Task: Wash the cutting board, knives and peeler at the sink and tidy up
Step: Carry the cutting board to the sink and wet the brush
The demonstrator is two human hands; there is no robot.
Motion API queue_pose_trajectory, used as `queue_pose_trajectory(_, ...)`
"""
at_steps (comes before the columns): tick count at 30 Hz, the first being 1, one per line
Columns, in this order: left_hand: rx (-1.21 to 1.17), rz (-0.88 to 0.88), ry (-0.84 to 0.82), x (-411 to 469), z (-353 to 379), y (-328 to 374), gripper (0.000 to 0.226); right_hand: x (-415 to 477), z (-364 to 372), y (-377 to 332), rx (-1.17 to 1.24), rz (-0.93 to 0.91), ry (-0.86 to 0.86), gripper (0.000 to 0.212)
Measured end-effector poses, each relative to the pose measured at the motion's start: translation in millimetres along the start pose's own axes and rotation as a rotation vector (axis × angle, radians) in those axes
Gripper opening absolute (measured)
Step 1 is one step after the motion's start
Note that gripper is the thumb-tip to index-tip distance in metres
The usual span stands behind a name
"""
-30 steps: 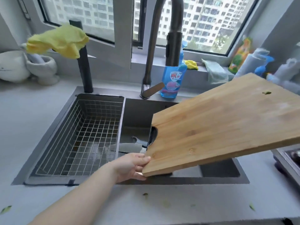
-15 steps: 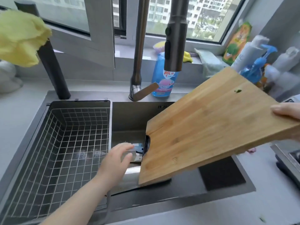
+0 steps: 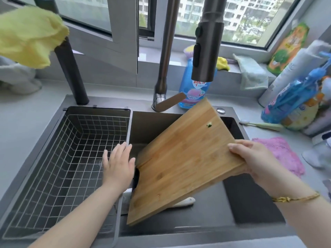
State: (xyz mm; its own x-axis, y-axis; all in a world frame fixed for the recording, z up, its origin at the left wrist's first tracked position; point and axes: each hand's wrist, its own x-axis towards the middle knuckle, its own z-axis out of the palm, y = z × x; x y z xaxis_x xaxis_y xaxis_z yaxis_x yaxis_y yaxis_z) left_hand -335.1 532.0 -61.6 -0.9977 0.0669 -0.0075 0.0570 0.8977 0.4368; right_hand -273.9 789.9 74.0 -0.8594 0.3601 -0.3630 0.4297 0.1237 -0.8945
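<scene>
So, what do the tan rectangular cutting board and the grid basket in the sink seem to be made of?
The tan rectangular cutting board looks like bamboo or wood, matte: glued parallel strips and grain show. The grid basket looks like thin metal wire, pale with slight shine; a coating is possible.

Blue bottle [image 3: 197, 94]: label text illegible.

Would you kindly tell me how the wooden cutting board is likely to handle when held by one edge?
Probably stiff: the cutting board shows no sag with only the right hand gripping one edge. Likely heavy for one hand, being a thick slab tilted into the sink. Wet, it may get slippery.
</scene>
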Motion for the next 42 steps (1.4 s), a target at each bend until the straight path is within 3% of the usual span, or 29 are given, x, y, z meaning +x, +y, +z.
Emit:
queue_pose_trajectory(11, -0.024, 0.007, -0.002, 2, 2, -3, 0.046, 18, 22, 53, 0.060, 0.040, -0.116, 0.017)
queue_pose_trajectory(16, -0.017, 0.019, -0.001, 1, 1, -2, 0.048, 29, 8, 88, 0.072, 0.189, -0.169, 0.017)
queue_pose_trajectory(25, 0.386, 0.043, -0.215, 12, -4, 7, 0.065, 73, -11, 134, -0.083, 0.492, -0.119, 0.017)
queue_pose_trajectory(31, 0.208, 0.007, -0.132, 28, 3, 16, 0.064, 102, -17, 159, -0.346, 0.695, -0.258, 0.028)
queue_pose_trajectory(36, 0.180, 0.006, -0.132, 27, 6, 16, 0.063, 119, -17, 181, -0.319, 0.798, -0.298, 0.019)
queue_pose_trajectory(42, 0.131, -0.015, -0.119, 28, 7, 17, 0.062, 135, -20, 199, -0.294, 0.806, -0.247, 0.026)
